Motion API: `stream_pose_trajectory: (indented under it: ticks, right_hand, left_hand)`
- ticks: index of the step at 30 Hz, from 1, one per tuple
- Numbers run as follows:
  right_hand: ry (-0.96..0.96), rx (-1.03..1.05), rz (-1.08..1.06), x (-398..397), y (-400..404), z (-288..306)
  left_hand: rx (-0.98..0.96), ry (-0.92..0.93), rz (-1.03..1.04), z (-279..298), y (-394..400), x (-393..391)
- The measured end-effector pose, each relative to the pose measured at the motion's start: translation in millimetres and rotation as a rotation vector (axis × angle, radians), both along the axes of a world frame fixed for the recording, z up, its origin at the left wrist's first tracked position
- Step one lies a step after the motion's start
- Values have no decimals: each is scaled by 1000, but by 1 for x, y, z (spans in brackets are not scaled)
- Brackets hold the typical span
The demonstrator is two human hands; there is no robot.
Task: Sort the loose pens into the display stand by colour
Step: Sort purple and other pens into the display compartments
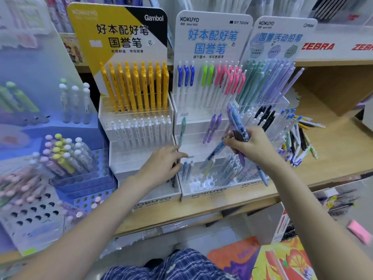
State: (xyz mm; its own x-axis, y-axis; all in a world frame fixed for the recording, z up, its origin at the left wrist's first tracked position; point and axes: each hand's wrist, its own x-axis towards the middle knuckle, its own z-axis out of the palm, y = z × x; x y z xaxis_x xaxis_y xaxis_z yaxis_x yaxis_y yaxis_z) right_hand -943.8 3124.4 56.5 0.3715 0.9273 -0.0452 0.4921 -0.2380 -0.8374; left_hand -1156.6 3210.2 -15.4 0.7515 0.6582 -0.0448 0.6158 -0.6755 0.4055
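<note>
Wooden shelf (333, 158), light brown, running left to right. Standing on it in a row: blue perforated stand (60, 178) at far left; yellow-headed stand (139, 138) beside it; white-headed stand (203, 158) touching that one's right side; third, lilac-headed stand (268, 110) just right of that, angled. Loose pens (298, 144) lie in a heap on bare wood right of the third stand, mixed colours, touching one another.
</note>
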Motion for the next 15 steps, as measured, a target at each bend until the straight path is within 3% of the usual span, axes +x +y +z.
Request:
stream_pose_trajectory:
  ticks: [15]
  right_hand:
    - [-88, -36, -121, -13, -7, -54]
  left_hand:
    - [47, -59, 198, -16, -15, 22]
